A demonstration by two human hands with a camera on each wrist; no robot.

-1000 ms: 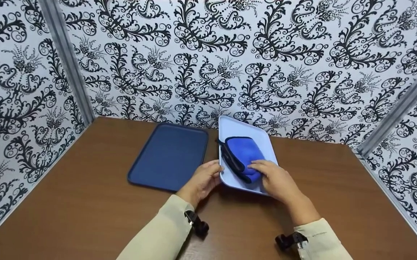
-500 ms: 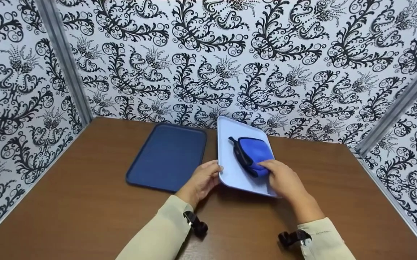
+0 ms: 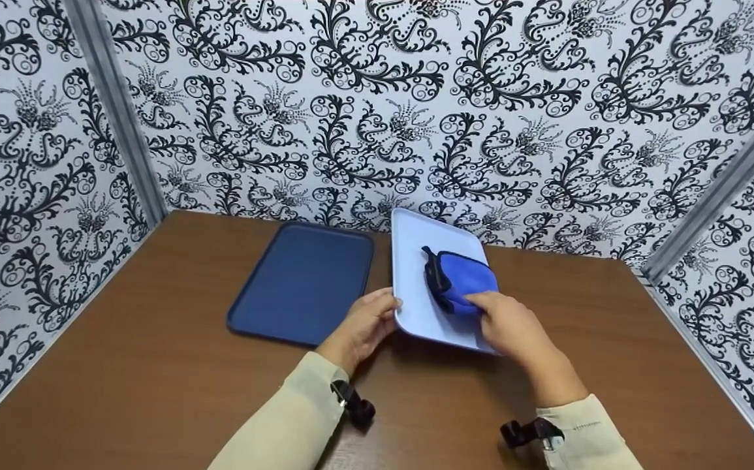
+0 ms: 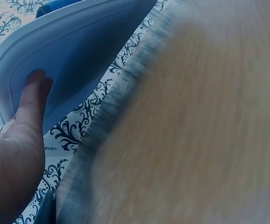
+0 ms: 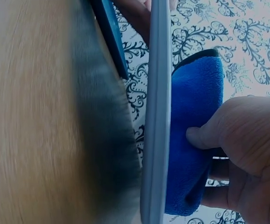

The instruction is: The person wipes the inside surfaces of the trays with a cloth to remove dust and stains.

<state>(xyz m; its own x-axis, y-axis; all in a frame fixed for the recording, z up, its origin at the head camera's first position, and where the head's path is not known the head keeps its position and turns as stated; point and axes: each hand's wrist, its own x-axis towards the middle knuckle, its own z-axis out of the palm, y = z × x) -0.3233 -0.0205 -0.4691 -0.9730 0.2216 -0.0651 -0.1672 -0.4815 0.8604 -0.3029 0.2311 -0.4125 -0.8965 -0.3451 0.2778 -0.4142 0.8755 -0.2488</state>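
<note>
A light blue tray (image 3: 416, 267) is held tilted above the table by my left hand (image 3: 369, 323), which grips its left edge. In the left wrist view, fingers (image 4: 32, 95) of that hand lie against the tray's underside. My right hand (image 3: 519, 329) holds a folded blue microfiber cloth (image 3: 471, 277) with black edging against the tray's upper face. From the right wrist, the thumb (image 5: 202, 136) rests on the plush cloth (image 5: 191, 102), and the tray (image 5: 157, 121) appears edge-on beside it. Part of the right hand's fingers is hidden behind the cloth in the head view.
To the left, a dark blue tray (image 3: 305, 281) lies flat on the brown wooden table (image 3: 155, 365). Patterned black-and-white walls (image 3: 377, 117) stand at the back and both sides, joined by grey metal posts (image 3: 119, 117).
The right hand has slid the cloth rightward over the light blue tray, from its left side towards the right edge. The left hand keeps its grip almost in place.
</note>
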